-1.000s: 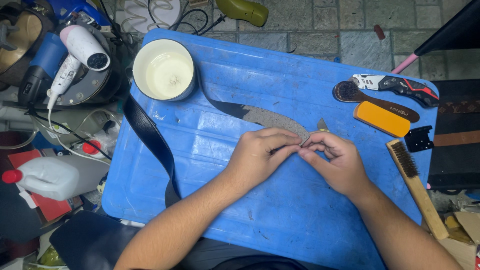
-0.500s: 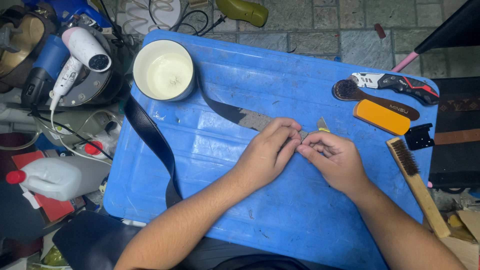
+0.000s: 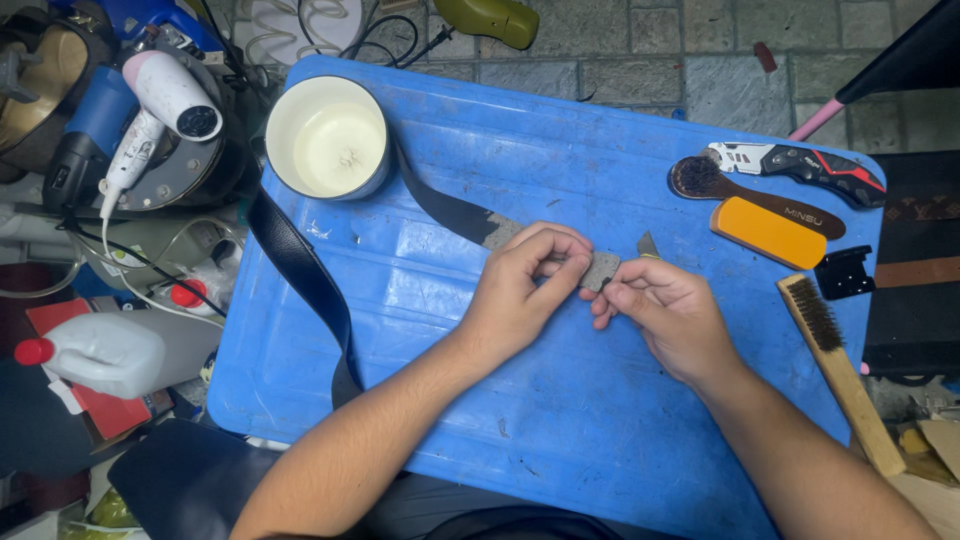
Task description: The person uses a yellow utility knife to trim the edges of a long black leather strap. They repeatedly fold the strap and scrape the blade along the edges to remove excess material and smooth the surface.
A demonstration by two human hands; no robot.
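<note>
My left hand point(image 3: 525, 290) lies with its fingers curled down over the grey, roughened end of a black belt point(image 3: 455, 215), pressing it flat onto the blue table point(image 3: 560, 420). My right hand point(image 3: 665, 310) sits just beside it, fingertips pinched on the very tip of that grey strip, with a small metal blade tip point(image 3: 648, 243) showing just above its knuckles. Whether the right hand also grips the blade's handle I cannot tell.

Far to the left of my left hand, off the table, I see a white plastic bottle with a red cap point(image 3: 110, 350) lying on its side, and above it a white hair dryer point(image 3: 160, 110) resting on a round machine. The belt runs from under my left hand up and left, past a white round tin point(image 3: 328, 138) standing open, then loops down along the table's left edge.

To the right of my right hand lie a dark round-headed brush point(image 3: 750, 195), a folding utility knife point(image 3: 795, 165) above it, an orange block point(image 3: 768, 232), a small black clip point(image 3: 843, 272) and a wooden wire brush point(image 3: 835, 360), all well apart from my fingers.
</note>
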